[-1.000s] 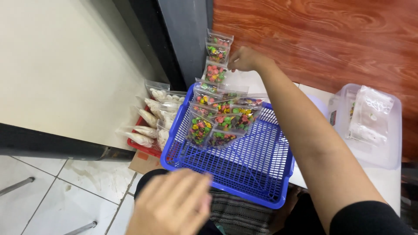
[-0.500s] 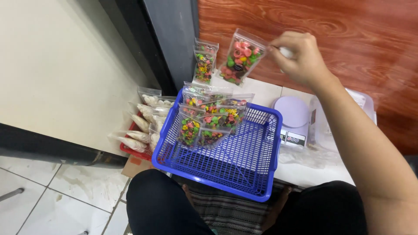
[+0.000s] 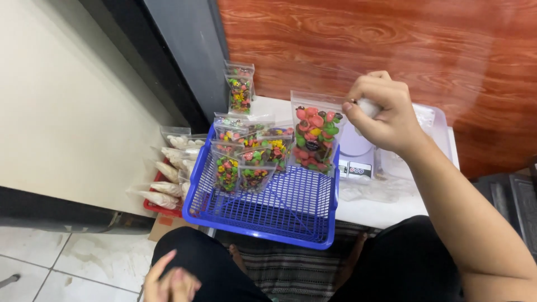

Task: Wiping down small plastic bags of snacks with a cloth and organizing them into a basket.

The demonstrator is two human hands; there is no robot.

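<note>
My right hand (image 3: 383, 112) pinches the top corner of a clear zip bag of pink, green and dark candies (image 3: 313, 137). The bag hangs over the far right corner of a blue mesh basket (image 3: 268, 215), just left of a small white scale (image 3: 358, 156). Several similar candy bags (image 3: 246, 159) stand in the basket's far end. One more candy bag (image 3: 240, 89) stands against the wall behind them. At the bottom edge my left hand (image 3: 170, 279) rests on my knee and holds nothing.
A red tray holding clear bags of white pieces (image 3: 168, 179) sits left of the basket on a cardboard box. A clear plastic container (image 3: 436, 131) stands behind the scale on the white tabletop (image 3: 386, 207). A wood-grain wall rises behind, with tiled floor at lower left.
My right hand took a candy bag from beside the wall and carried it right and nearer, to the scale. My left hand dropped from near the basket to my knee.
</note>
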